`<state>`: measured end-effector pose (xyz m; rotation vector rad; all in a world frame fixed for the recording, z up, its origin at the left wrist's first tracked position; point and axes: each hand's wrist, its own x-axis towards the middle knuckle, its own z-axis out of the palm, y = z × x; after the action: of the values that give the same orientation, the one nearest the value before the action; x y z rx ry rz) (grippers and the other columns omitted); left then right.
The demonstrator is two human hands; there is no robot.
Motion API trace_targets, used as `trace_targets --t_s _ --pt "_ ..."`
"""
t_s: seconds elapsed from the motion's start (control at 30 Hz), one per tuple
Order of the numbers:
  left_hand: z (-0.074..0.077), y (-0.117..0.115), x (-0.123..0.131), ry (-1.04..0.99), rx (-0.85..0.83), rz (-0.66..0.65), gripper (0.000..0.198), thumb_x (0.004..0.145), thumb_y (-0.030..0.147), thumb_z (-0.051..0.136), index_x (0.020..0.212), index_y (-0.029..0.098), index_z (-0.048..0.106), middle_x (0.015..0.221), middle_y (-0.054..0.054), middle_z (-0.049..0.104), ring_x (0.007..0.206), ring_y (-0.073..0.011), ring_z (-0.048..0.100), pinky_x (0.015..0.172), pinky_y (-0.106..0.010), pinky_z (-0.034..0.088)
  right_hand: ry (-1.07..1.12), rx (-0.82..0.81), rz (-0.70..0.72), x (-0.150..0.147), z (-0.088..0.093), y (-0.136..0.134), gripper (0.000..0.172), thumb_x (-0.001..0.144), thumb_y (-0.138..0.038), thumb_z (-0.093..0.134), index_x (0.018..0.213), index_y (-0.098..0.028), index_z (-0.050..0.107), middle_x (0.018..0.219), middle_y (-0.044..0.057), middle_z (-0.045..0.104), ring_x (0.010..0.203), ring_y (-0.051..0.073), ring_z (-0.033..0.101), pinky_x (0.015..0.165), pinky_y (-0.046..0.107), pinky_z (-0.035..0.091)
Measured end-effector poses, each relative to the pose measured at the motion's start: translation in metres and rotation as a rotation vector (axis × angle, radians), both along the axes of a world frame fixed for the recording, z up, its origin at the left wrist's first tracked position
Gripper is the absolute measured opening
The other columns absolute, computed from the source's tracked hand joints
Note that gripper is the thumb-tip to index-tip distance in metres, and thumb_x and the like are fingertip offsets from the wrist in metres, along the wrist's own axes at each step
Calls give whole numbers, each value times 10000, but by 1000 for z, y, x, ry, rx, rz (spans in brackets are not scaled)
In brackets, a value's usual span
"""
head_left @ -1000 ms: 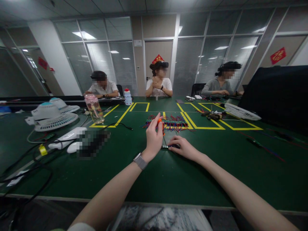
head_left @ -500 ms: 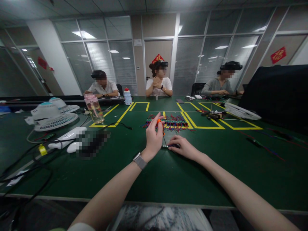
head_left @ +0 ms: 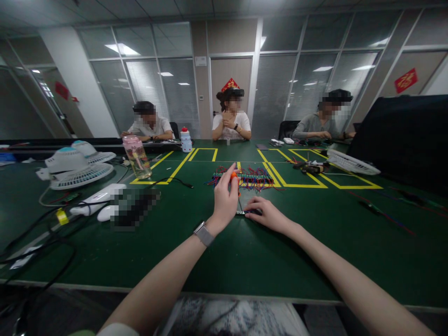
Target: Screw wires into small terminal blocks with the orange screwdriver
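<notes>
My left hand [head_left: 225, 198] is closed around the orange handle of a screwdriver [head_left: 239, 195], fingers pointing up and away from me. The thin dark shaft slants down to a small circuit board [head_left: 240, 213] on the green table. My right hand [head_left: 268, 214] rests on the tabletop, its fingers bent over the board's right end and pressing it down, so most of that end is hidden. Just beyond my hands lies a row of small green boards [head_left: 257, 178] with many red and blue wires.
Left are a pink-lidded bottle [head_left: 138, 158], white fans [head_left: 79, 165], a power strip [head_left: 98, 199] and cables. Tools [head_left: 310, 166] and a white grille [head_left: 352, 162] lie at right, near a black screen [head_left: 406, 140]. Three people sit across the green table [head_left: 280, 266], which has yellow tape outlines.
My left hand has shifted very slightly to the right with the screwdriver, whose shaft stands a little more upright. My right hand stays in place on the board.
</notes>
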<state>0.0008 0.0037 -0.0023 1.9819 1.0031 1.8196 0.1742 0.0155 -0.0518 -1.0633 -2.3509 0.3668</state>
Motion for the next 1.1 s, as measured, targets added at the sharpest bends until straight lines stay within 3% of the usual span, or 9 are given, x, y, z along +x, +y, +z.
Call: trace_targets --t_s 0.2,0.37,0.43,0.67,0.73,0.83,0.93,1.1 --pt "6 -4 0 52 28 130 219 858 293 572 1056 228 641 992 -50 566 891 -159 561 831 -299 461 3 9 -2 1 -2 1 169 832 -271 625 949 -202 725 938 71 603 881 199 574 830 327 458" --pt "2 -2 0 8 -3 18 371 951 228 349 1294 248 490 1171 -71 562 1059 -159 551 924 -313 429 -2 5 1 1 -1 1 170 833 -278 622 949 -209 726 937 68 607 881 199 580 831 330 461" --pt "0 0 1 -22 -14 -18 387 954 228 343 1326 246 449 1193 -69 584 1060 -160 566 917 -311 434 -4 2 -2 1 0 1 173 834 -285 621 952 -213 726 939 68 605 883 200 581 832 332 463" --pt "5 -4 0 26 36 118 222 860 293 570 1060 229 641 994 -49 572 905 -159 557 843 -298 450 -6 5 -10 0 1 0 175 833 -286 623 946 -203 727 930 72 604 883 203 579 830 331 462" --pt "5 -4 0 27 21 116 263 886 302 522 1120 238 622 1029 -55 537 948 -157 544 877 -302 441 -5 2 -6 0 0 0 172 830 -278 627 947 -203 727 927 71 606 881 201 579 832 329 461" --pt "2 -1 0 6 12 7 356 944 247 379 1275 250 510 1167 -66 536 1080 -156 526 949 -312 414 -1 0 -3 0 0 1 174 828 -274 628 953 -204 727 930 70 607 882 199 580 833 326 461" --pt "-2 2 1 -54 -34 -77 395 959 236 330 1342 247 425 1226 -75 567 1038 -151 578 923 -316 440 5 2 0 0 0 1 174 831 -276 625 951 -200 727 934 71 606 879 197 579 834 327 459" --pt "1 0 1 -23 -11 19 300 904 286 493 1187 222 572 1065 -64 626 947 -164 594 862 -309 464 1 1 3 0 1 0 178 839 -294 615 949 -207 726 932 70 602 877 199 574 830 335 458"
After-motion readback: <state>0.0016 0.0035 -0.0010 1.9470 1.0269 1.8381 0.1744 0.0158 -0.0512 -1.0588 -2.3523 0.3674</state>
